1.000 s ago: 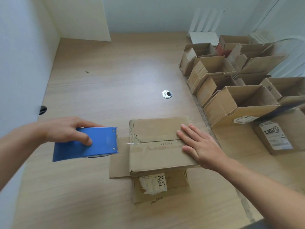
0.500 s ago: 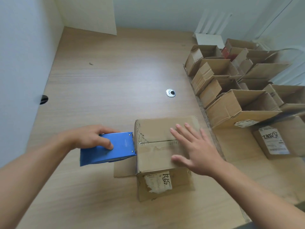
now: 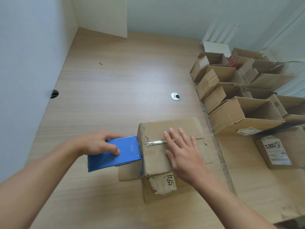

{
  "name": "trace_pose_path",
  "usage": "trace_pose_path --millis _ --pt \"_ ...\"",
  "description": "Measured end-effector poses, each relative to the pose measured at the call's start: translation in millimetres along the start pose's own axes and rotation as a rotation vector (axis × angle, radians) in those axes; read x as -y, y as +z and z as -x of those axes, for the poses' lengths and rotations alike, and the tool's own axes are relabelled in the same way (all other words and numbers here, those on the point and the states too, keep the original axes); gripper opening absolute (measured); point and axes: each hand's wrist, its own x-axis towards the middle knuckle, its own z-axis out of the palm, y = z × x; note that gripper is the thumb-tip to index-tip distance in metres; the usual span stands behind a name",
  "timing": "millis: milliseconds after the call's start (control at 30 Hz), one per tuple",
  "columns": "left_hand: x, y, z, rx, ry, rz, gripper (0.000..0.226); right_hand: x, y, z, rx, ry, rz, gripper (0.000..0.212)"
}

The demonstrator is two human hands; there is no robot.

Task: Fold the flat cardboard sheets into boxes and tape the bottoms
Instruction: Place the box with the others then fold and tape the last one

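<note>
While the left hand (image 3: 97,143) grips the blue tape dispenser (image 3: 115,154), fingers curled round its body, the dispenser's front edge meets the left edge of the cardboard box (image 3: 165,127) at the seam between its two closed flaps. A short strip of clear tape (image 3: 155,142) lies along that seam and runs right toward the right hand (image 3: 183,152). That hand lies flat across the flaps, fingers straight and slightly spread.

The box stands on the near middle of the pale wooden table (image 3: 115,96), with a torn label (image 3: 162,182) on its near side and one loose flap lying flat at its left. Farther off, a round metal grommet (image 3: 175,96) is set in the tabletop. At the right stands a row of open cardboard boxes (image 3: 239,113), with a labelled box (image 3: 277,151) nearer. White walls (image 3: 24,63) close the left and far sides.
</note>
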Motion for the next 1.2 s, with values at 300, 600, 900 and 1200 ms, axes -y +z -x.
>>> trace_pose_path --millis 300,600,900,1200 --pt "9 17 -2 -0.019 0.097 0.021 0.040 9 14 5 0.123 -0.046 0.026 0.069" --pt "-14 23 -4 -0.204 0.031 -0.278 0.031 19 5 3 0.214 -0.032 0.037 0.083" --pt "2 63 3 -0.349 -0.070 -0.340 0.045 76 -13 -4 0.279 0.236 -0.020 0.097" --pt "39 57 20 -0.513 -0.179 -0.194 0.061 75 22 15 0.006 0.121 0.111 0.073"
